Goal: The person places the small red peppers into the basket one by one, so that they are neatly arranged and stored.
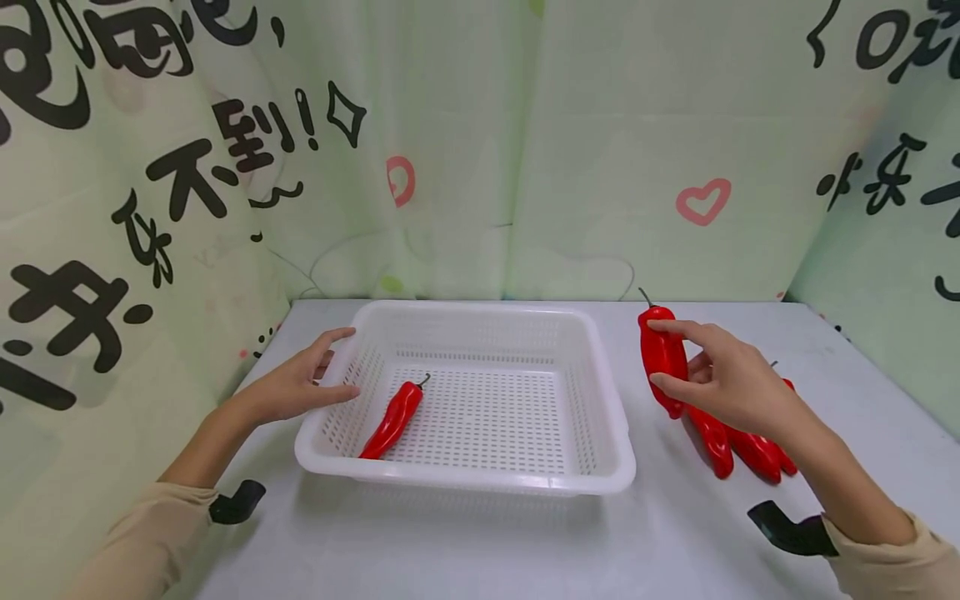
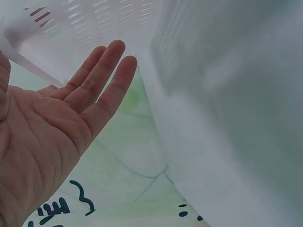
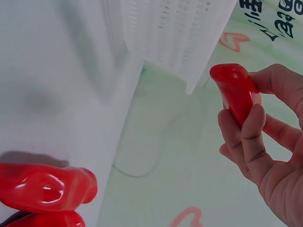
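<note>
A white plastic basket [image 1: 480, 482] with a slotted bottom and sides stands on the table. One red chili pepper [image 1: 394, 419] lies inside it, toward the left, its stem pointing up and right. My left hand [image 1: 300, 383] is at the basket's left rim, thumb and index fingertips at its edge; in the left wrist view its other fingers reach out fairly straight beside the outer wall. To the right of the basket, my right hand [image 1: 731, 375] pinches another red chili pepper [image 1: 663, 354] between thumb and fingers, stem up.
Several more red peppers [image 1: 712, 442] lie together on the table beneath my right hand. The white table [image 1: 450, 550] is bordered by a pale green curtain [image 1: 585, 150] with dark lettering at the back and sides.
</note>
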`<state>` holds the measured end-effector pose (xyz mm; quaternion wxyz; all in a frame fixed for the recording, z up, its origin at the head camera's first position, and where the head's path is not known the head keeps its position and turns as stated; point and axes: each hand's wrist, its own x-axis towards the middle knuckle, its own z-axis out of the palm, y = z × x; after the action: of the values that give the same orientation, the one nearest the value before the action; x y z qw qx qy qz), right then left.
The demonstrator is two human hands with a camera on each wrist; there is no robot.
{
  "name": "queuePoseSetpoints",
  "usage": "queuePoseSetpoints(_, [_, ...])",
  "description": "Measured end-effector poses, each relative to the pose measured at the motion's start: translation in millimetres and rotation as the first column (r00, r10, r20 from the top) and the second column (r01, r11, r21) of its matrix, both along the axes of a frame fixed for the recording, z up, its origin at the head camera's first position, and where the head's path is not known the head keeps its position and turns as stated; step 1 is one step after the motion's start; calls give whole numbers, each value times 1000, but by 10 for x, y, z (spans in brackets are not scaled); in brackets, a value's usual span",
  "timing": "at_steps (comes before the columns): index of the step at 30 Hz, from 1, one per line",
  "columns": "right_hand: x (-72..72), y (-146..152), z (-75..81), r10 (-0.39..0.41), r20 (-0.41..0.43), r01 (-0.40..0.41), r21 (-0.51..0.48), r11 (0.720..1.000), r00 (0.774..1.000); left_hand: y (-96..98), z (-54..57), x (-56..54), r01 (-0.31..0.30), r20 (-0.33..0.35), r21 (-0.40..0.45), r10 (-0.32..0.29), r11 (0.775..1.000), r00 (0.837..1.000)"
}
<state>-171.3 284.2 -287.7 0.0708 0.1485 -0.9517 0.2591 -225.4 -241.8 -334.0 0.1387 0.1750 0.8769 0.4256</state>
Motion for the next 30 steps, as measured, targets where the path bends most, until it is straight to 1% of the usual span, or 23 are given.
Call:
queuePoseSetpoints(6, [16,-137,105,17,-29,-18,-5,1000,999,6,-6,-8,0,8,4,0,1000,1000])
queuePoseSetpoints(12, [19,-285,251,49,-74,-50,-10,999,996,11,1,-14,4,13,0,-4,1000,1000])
queuePoseSetpoints(18, [9,-440,369,82,-72,-84,-25,996,994,9,12,-7,0,15,-7,0,1000,1000])
queuePoseSetpoints(23, [-16,-546,427,104,-74,-108,-45,993,992,7,23,1,3,21,-23,-2,1000,1000])
queuePoseSetpoints(27, [-24,-612,472,108,-82,-112,-52,992,991,10,28,5,4,23,-30,-4,1000,1000])
queuePoseSetpoints(30, [-24,-663,511,120,-86,-126,-58,990,989,13,28,10,0,15,-31,0,1000,1000])
